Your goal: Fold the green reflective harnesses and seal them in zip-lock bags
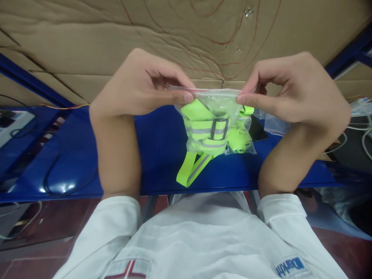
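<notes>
A clear zip bag [223, 101] hangs upright between my hands, with a folded neon-yellow reflective strap [200, 126] and its black buckle [219, 129] inside. My left hand [151, 83] pinches the left end of the bag's top edge between thumb and finger. At the right end of that edge, my right hand [287, 87] pinches in the same way. Behind the bag, to the right, lies another clear bag with rolled neon strap [240, 137]. A loop of neon strap [193, 170] shows below the held bag, on the blue table.
The blue table [157, 155] spans the view, with cardboard [87, 46] behind it. A dark flat object [258, 128] and more clear plastic bags [274, 124] lie by my right wrist. Black cable [49, 174] runs at the left; white cables [360, 126] lie far right.
</notes>
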A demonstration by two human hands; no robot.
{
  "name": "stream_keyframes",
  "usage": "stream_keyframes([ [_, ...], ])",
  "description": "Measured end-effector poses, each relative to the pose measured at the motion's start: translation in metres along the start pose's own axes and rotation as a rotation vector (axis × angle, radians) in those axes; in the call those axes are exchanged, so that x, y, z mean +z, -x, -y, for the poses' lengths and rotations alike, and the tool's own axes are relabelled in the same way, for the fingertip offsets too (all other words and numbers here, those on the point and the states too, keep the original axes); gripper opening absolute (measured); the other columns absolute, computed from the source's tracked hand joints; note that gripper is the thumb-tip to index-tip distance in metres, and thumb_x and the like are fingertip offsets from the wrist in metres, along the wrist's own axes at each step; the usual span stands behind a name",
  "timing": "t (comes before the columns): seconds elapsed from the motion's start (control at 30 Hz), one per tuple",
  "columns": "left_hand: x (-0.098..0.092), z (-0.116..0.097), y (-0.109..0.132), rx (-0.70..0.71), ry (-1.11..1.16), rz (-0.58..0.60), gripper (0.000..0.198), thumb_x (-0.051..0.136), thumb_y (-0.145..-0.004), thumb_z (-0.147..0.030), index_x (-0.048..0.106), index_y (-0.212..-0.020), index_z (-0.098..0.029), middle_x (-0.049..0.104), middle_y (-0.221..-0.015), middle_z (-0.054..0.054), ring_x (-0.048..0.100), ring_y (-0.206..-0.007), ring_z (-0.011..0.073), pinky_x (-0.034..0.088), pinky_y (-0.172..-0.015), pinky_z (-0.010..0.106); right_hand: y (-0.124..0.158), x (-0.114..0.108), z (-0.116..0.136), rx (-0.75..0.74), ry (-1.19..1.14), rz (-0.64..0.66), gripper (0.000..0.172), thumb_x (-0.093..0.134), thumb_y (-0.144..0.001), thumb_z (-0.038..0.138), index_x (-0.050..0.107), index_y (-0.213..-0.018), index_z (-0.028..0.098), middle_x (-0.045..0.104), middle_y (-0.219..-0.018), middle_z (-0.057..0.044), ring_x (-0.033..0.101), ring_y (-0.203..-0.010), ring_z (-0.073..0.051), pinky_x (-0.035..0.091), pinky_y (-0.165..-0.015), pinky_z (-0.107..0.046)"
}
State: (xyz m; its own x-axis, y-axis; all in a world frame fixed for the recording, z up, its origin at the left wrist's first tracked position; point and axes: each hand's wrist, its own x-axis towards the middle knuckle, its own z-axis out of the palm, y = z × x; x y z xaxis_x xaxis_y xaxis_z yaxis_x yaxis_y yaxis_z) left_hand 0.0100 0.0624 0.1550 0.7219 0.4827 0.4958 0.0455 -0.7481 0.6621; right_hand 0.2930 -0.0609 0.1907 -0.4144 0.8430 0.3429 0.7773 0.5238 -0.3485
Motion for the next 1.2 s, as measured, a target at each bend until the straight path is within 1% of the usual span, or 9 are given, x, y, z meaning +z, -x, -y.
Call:
stream_keyframes([
  [0.2,0.004,0.0,-0.001,0.049,-0.045,0.009,0.03,0.086,-0.075,-0.052,0.083,-0.09,-0.026,0.077,-0.076,0.007,0.063,-0.065,0.0234,0.056,-0.058,0.045,-0.002,0.001,-0.007,0.053,-0.086,-0.009,0.014,0.072,-0.091,0.043,0.071,-0.085,0.031,0.073,-0.079,-0.002,0.063,-0.071,-0.023,0.045,-0.064,-0.04],
  [0.27,0.005,0.0,-0.002,0.034,-0.025,-0.014,0.033,0.087,-0.073,-0.055,0.083,-0.088,-0.025,0.077,-0.074,0.006,0.064,-0.066,0.0237,0.058,-0.062,0.046,-0.003,0.001,-0.009,0.058,-0.109,0.022,0.013,0.072,-0.091,0.043,0.073,-0.088,0.03,0.074,-0.079,-0.002,0.064,-0.07,-0.023,0.047,-0.063,-0.039],
  [0.37,0.008,0.0,-0.004,-0.019,0.006,-0.022,0.036,0.091,-0.067,-0.056,0.083,-0.085,-0.025,0.076,-0.072,0.006,0.066,-0.072,0.026,0.06,-0.075,0.053,-0.006,0.005,-0.007,0.038,-0.061,0.037,0.012,0.073,-0.091,0.042,0.073,-0.094,0.03,0.074,-0.085,-0.002,0.066,-0.076,-0.023,0.051,-0.072,-0.04],
  [0.53,0.012,-0.005,-0.003,-0.053,-0.012,0.064,0.035,0.088,-0.07,-0.058,0.083,-0.088,-0.028,0.076,-0.074,0.005,0.065,-0.078,0.028,0.058,-0.086,0.06,-0.014,0.012,-0.001,0.016,-0.011,0.066,0.01,0.07,-0.09,0.042,0.069,-0.089,0.032,0.072,-0.086,-0.002,0.065,-0.078,-0.026,0.053,-0.076,-0.043],
  [0.6,0.012,-0.005,-0.002,-0.027,-0.032,0.044,0.034,0.086,-0.073,-0.058,0.083,-0.089,-0.029,0.076,-0.076,0.005,0.064,-0.075,0.0263,0.059,-0.081,0.056,-0.015,0.014,0.0,0.028,-0.005,0.081,0.011,0.068,-0.089,0.043,0.068,-0.087,0.033,0.07,-0.083,-0.003,0.064,-0.076,-0.027,0.052,-0.074,-0.044],
  [0.73,0.013,0.0,-0.002,0.096,-0.09,0.039,0.025,0.08,-0.082,-0.052,0.082,-0.095,-0.031,0.078,-0.081,0.002,0.059,-0.066,0.0205,0.054,-0.057,0.042,-0.015,0.014,-0.002,0.027,-0.006,0.108,0.011,0.066,-0.088,0.045,0.065,-0.087,0.034,0.07,-0.084,-0.003,0.062,-0.074,-0.028,0.049,-0.071,-0.045],
  [0.83,0.014,0.007,-0.003,0.141,-0.109,0.047,0.022,0.078,-0.085,-0.049,0.082,-0.097,-0.032,0.079,-0.082,0.0,0.059,-0.066,0.018,0.049,-0.051,0.037,-0.015,0.015,-0.005,0.043,0.014,0.089,0.01,0.067,-0.089,0.043,0.067,-0.088,0.033,0.071,-0.085,-0.003,0.063,-0.075,-0.027,0.049,-0.071,-0.043],
  [1.03,0.019,0.0,-0.005,0.052,-0.091,0.062,0.028,0.078,-0.084,-0.053,0.081,-0.092,-0.026,0.078,-0.079,0.003,0.06,-0.063,0.0157,0.051,-0.055,0.035,-0.016,0.014,-0.004,0.076,0.044,0.122,0.008,0.072,-0.089,0.037,0.071,-0.092,0.029,0.072,-0.08,-0.003,0.064,-0.072,-0.023,0.048,-0.069,-0.039],
  [1.2,0.024,-0.02,0.002,-0.083,-0.114,0.014,0.02,0.078,-0.089,-0.037,0.08,-0.096,-0.019,0.077,-0.085,0.002,0.065,-0.075,0.0135,0.051,-0.067,0.03,-0.016,0.014,0.0,0.075,0.047,0.114,0.008,0.066,-0.089,0.038,0.067,-0.088,0.03,0.073,-0.082,-0.004,0.062,-0.07,-0.024,0.045,-0.068,-0.041],
])
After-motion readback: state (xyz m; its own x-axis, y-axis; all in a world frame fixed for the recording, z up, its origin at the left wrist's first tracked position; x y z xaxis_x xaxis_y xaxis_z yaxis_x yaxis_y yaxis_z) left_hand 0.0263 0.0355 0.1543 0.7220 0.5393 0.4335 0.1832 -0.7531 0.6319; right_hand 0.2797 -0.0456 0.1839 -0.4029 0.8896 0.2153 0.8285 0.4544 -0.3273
